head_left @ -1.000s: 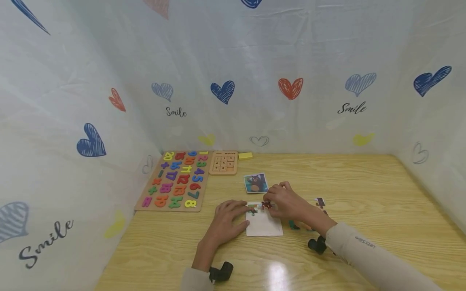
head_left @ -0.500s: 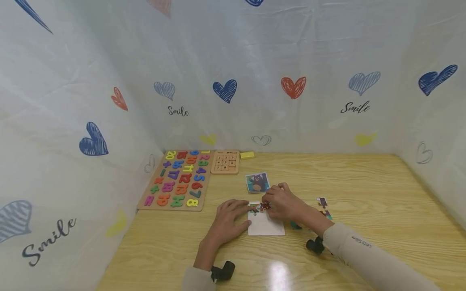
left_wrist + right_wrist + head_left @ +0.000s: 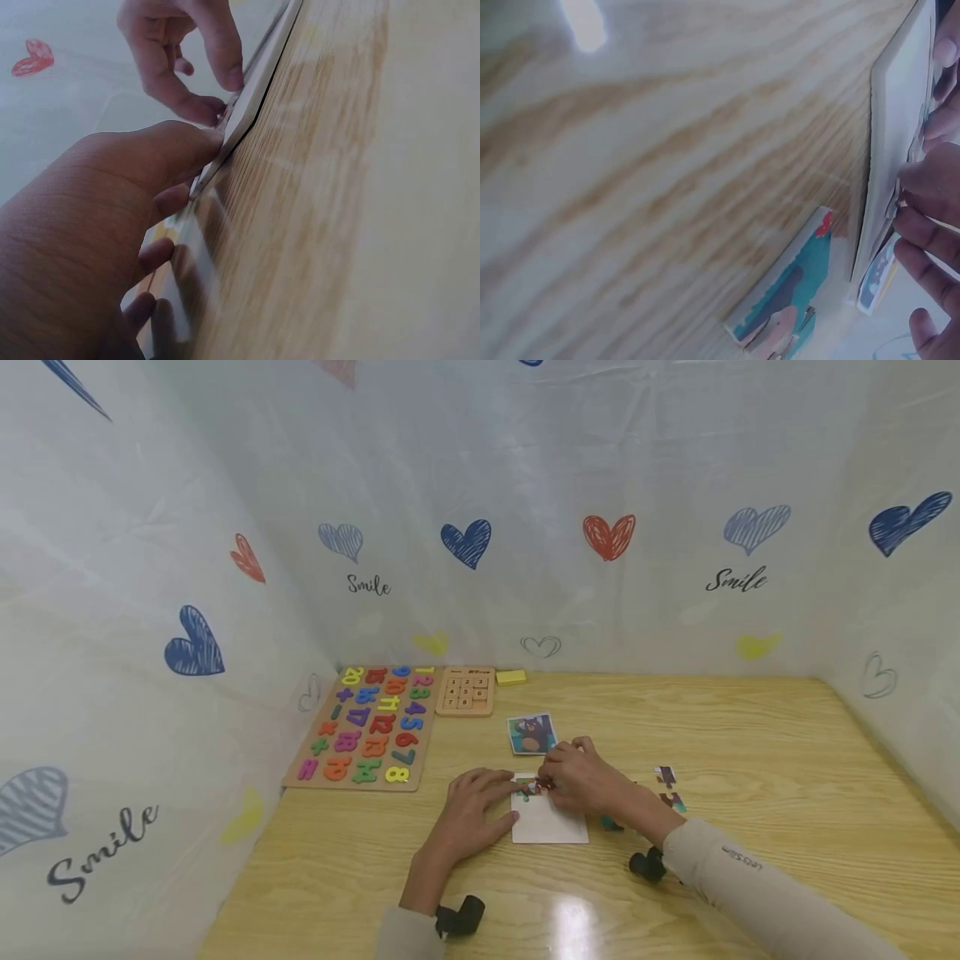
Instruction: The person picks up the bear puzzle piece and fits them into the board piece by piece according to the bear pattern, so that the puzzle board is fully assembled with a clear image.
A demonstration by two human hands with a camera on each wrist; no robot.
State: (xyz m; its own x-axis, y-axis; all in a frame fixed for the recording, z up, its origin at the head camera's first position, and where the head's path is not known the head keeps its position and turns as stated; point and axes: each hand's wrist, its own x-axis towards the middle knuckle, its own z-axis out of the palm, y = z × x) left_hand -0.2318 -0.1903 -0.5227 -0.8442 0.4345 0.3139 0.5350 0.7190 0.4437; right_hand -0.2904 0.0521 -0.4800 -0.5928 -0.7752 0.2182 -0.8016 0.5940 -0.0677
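Note:
A square white puzzle board (image 3: 550,828) lies on the table in the head view, with a few jigsaw pieces (image 3: 527,790) along its far edge. My right hand (image 3: 585,781) pinches a dark reddish-brown jigsaw piece (image 3: 546,785) down at that edge, partly hidden under the fingers. From the left, my left hand (image 3: 467,814) rests over the board's side with fingers extended; its index fingertip is at the placed pieces and its thumb at the board's edge (image 3: 251,105). Beyond the board lies a card with a bear picture (image 3: 532,735).
Loose jigsaw pieces (image 3: 672,801) lie right of the board, a teal one (image 3: 612,823) partly under my right forearm. At the back left are a colourful number board (image 3: 367,727), a wooden sliding number puzzle (image 3: 465,692) and a yellow block (image 3: 512,677). Heart-printed curtains enclose the table.
My right hand has brought the dark piece slightly left and down, against the pieces at the board's far edge. My left hand has stayed in place on the board.

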